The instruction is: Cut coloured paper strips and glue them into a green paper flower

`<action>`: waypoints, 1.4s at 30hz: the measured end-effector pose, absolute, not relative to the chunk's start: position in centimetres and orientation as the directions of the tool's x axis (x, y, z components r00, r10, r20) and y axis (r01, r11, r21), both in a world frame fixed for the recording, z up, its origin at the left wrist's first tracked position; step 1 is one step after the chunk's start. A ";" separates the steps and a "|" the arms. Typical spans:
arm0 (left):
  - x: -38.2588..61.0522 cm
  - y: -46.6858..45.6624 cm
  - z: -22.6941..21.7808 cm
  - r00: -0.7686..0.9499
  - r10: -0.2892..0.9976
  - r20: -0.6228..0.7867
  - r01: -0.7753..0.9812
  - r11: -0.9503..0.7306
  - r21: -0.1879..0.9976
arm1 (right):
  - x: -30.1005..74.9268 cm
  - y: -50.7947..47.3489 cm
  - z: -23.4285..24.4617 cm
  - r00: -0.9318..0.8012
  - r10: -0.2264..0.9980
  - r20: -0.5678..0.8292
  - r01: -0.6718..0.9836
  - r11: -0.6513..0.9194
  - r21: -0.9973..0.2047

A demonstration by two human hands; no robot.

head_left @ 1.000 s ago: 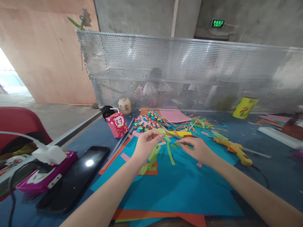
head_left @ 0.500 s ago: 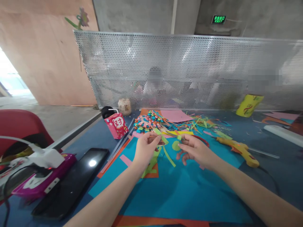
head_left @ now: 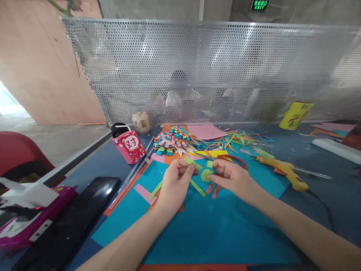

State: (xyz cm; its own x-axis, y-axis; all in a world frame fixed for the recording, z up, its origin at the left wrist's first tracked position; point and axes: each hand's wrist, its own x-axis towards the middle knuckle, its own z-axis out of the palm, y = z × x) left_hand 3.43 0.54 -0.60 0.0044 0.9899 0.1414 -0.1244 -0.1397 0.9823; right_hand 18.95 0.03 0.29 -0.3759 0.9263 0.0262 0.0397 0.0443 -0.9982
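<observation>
Left hand point(head_left: 175, 185) pinches a green strip point(head_left: 191, 162); right hand point(head_left: 236, 178) grips a frilled paper disc point(head_left: 207, 174) near its edge, probably to keep its face clear, over the blue sheet point(head_left: 220, 233).

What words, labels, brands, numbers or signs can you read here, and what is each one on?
"EXIT": on the green sign, below Chinese characters too blurred to read surely.
"对": on the red drink carton; any finer print is too small.
Unreadable: the marking on the yellow container, too blurred.
I can make out no numbers.
</observation>
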 end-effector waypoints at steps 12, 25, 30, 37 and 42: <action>3.3 0.5 -0.5 0.020 0.995 0.097 -0.120 -0.094 0.988 | 18.9 -0.1 0.2 -0.347 0.938 -0.004 0.044 0.012 -0.999; 3.4 0.3 -0.1 0.033 0.998 0.057 -0.151 -0.052 0.987 | 18.9 0.0 -0.1 -0.333 0.943 -0.006 0.052 0.012 -0.999; 3.2 0.4 -0.3 0.047 0.995 0.084 -0.153 -0.076 0.985 | 18.9 -0.1 0.1 -0.326 0.946 0.006 0.059 0.027 -0.998; 3.0 0.1 0.1 0.124 0.987 0.103 -0.127 -0.087 0.988 | 19.1 -0.2 0.1 -0.311 0.948 0.073 0.114 0.114 -0.987; 2.4 0.1 0.8 0.271 0.958 0.093 -0.343 0.006 0.939 | 20.4 -0.5 -0.3 -0.279 0.761 0.585 0.502 0.635 -0.587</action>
